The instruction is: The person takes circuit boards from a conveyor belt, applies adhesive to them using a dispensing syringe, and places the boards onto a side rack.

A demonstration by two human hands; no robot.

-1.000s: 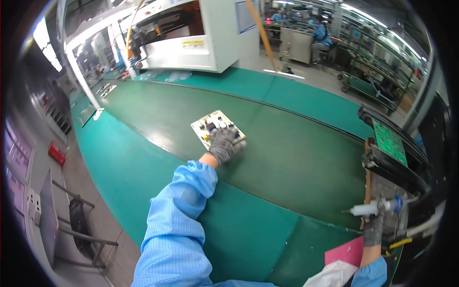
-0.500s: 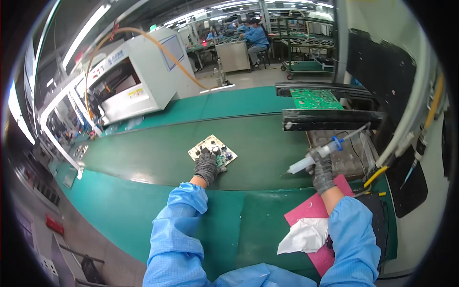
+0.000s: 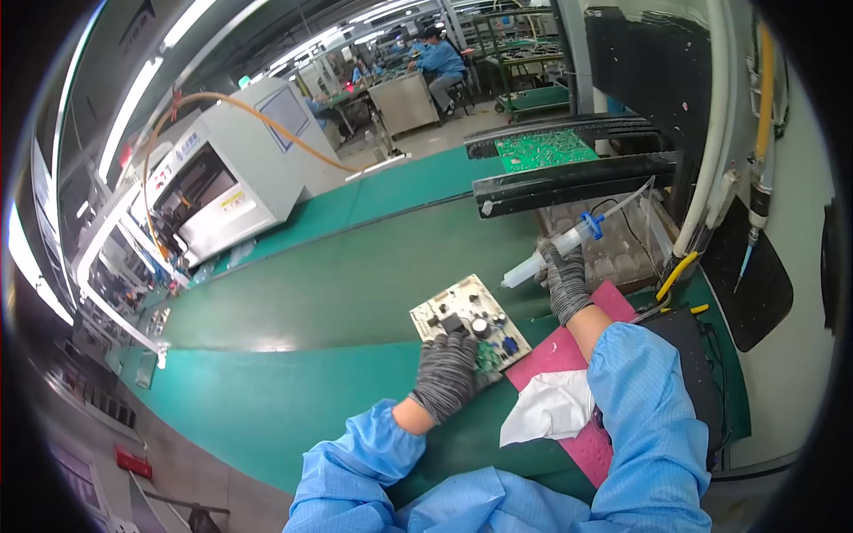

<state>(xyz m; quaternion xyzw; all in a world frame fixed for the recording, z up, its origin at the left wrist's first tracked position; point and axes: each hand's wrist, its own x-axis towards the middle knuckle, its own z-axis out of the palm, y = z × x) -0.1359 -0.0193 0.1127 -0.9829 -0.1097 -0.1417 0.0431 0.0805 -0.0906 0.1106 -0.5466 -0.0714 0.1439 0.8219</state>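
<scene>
My left hand (image 3: 447,373), in a grey striped glove, grips the near edge of a circuit board (image 3: 462,305). The board is pale, with black, white and blue components on its upper face; the glove covers part of its near side. My right hand (image 3: 565,277), gloved alike, is closed around a dispensing syringe (image 3: 526,269). A blue collar and a clear tube are at the syringe's rear end. Its thin tip points down and left, just above the board's far right corner. Whether the tip touches the board I cannot tell.
A white tissue (image 3: 553,407) lies on a pink sheet (image 3: 582,449) at my right. Beyond my right hand, a green circuit board (image 3: 544,151) rests between dark rails (image 3: 577,184). A white machine (image 3: 233,173) stands far left. Farther back sits a co-worker (image 3: 439,64).
My left hand has brought the board nearer and to the right, toward the syringe. The camera view has turned and tilted. My right hand still holds the syringe.
</scene>
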